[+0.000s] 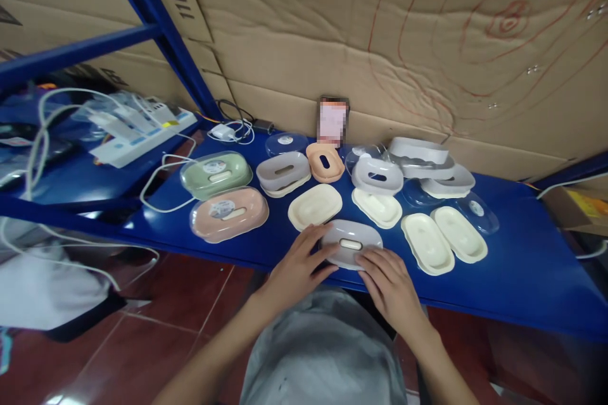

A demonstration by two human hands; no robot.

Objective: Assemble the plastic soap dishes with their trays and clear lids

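Where the blue shelf (513,266) meets its near edge, a grey soap dish (351,243) lies flat, gripped from both sides: left hand (299,269) fingers curled on its left rim, right hand (392,285) on its near-right rim. Cream trays (315,205) just behind; green lidded dish (216,174) and pink lidded dish (229,213) farther left.

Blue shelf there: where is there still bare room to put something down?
The blue shelf is bare at its right end, beyond the cream trays. A smaller patch lies at the front edge, between the pink dish and the left hand. The middle and back are crowded.
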